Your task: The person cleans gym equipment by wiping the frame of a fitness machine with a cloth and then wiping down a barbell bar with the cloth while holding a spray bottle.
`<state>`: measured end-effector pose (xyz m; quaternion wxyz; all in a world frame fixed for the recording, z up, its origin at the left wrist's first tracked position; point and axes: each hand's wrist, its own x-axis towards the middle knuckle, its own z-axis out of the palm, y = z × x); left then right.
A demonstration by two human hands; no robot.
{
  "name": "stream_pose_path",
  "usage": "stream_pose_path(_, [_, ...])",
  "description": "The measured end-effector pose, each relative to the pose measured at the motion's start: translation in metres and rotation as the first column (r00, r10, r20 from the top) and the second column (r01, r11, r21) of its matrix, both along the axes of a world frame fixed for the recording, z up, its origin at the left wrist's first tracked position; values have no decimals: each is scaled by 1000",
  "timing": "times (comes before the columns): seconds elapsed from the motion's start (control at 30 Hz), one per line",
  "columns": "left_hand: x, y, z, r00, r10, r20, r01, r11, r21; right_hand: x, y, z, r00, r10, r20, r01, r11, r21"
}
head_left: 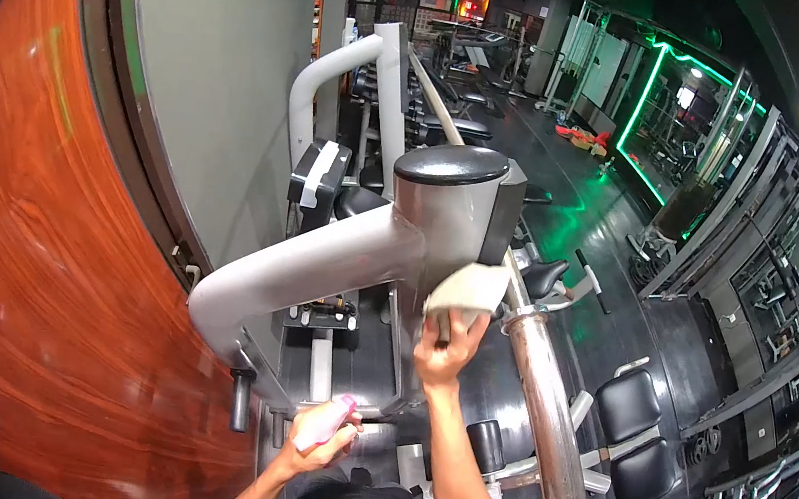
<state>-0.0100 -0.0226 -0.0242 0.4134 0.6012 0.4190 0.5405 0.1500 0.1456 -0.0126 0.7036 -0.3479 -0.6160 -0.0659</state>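
The right grip [444,356] grasps a folded off-white cloth [470,289] at the lower side of the thick, silver-grey metal post [439,214], just above the fingers; whether they touch is unclear. Farther from the post, the left grip [320,457] clasps a small pinkish plastic bottle [324,426], its long axis slanting up rightward.

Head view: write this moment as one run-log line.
left hand: holding pink bottle | right hand: holding pale cloth against gray post
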Motion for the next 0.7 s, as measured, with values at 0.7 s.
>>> stream_pose_path(0.7, [-8, -17, -10, 988, 96, 118, -82, 990, -115, 23, -35, -169, 994, -92, 58, 109, 855, -507])
